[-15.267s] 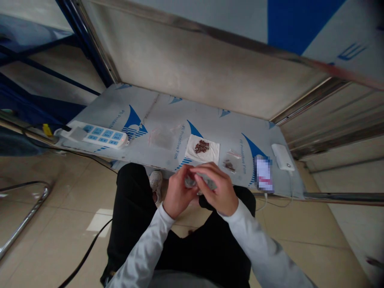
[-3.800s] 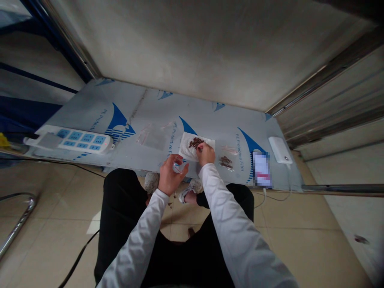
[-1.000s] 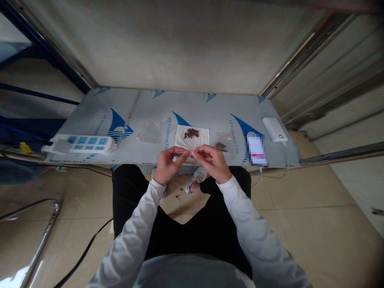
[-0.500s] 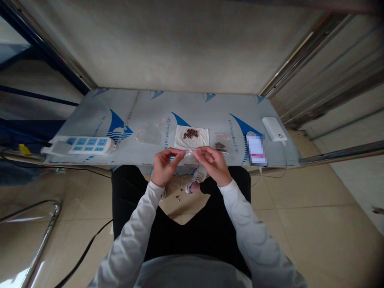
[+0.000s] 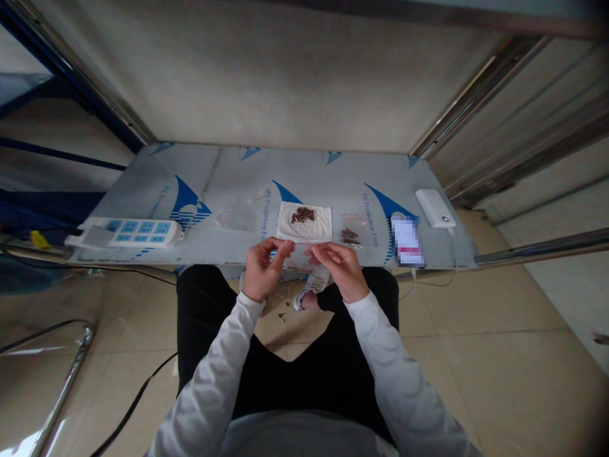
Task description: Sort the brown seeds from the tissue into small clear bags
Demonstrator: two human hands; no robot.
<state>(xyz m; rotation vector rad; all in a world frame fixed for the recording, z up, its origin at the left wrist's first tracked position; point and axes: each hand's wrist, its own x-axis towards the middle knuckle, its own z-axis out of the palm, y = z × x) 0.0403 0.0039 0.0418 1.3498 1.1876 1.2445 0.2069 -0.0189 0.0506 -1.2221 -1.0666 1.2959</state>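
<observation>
My left hand (image 5: pixel 266 266) pinches one side of a small clear plastic zip bag (image 5: pixel 297 258) at the table's front edge. On the bag's other side, the fingers of my right hand (image 5: pixel 337 266) are closed at its top. The bag is see-through and hard to make out; its contents cannot be told. Just beyond my fingers, a pile of small brown metallic pieces (image 5: pixel 303 215) lies on a folded white cloth (image 5: pixel 285 230). To the right of the cloth rests another clear bag with similar brown pieces (image 5: pixel 350 236) in it.
Flat clear bags (image 5: pixel 238 212) lie left of the cloth on the film-covered table (image 5: pixel 295 168). A white power strip (image 5: pixel 143 231) sits at the left end. At the right are a phone (image 5: pixel 407 241) and a white power bank (image 5: pixel 435 208) with a cable.
My fingertips have moved slightly apart along the bag's top, and the right fingertips sit a little lower. The things on the table have stayed in place.
</observation>
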